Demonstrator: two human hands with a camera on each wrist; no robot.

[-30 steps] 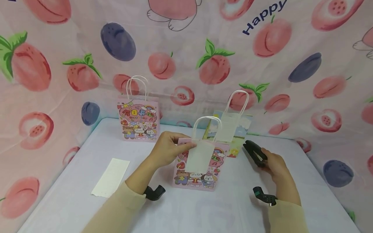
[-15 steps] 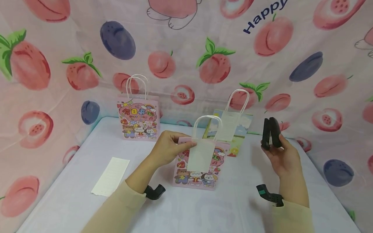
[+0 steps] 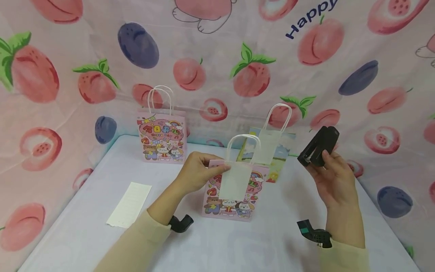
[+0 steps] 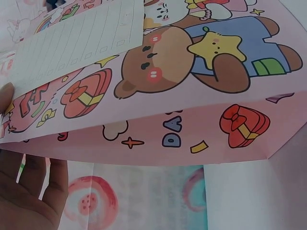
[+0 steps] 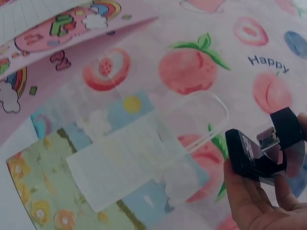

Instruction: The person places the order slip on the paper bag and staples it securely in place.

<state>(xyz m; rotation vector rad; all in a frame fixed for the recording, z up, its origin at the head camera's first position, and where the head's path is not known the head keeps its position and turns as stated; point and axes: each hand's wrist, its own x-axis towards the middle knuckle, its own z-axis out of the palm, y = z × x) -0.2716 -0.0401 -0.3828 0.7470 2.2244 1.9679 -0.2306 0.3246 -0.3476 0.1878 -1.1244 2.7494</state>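
My left hand (image 3: 198, 174) pinches the top left edge of a pink cartoon paper bag (image 3: 227, 210), thumb on the front and fingers behind. A white lined paper slip (image 3: 234, 183) lies against the front of this bag, just below its white handles, with the thumb tip at its upper left corner. In the left wrist view the slip (image 4: 72, 45) shows ruled lines and small boxes. Raised to the right of the bag, my right hand (image 3: 334, 179) holds a black stapler (image 3: 319, 146), its jaws spread apart. The right wrist view shows the stapler (image 5: 264, 146) between thumb and fingers.
Behind the held bag stands a landscape-print bag (image 3: 283, 151) with a white slip (image 3: 267, 145) on its front. Another pink bag (image 3: 162, 139) stands at the back left. A loose white slip (image 3: 130, 204) lies on the white table (image 3: 238, 249) beside the left forearm.
My right hand has lifted the stapler up and to the right, turning it so its spread jaws tilt toward the lower left. The left hand and the bag stay nearly in place.
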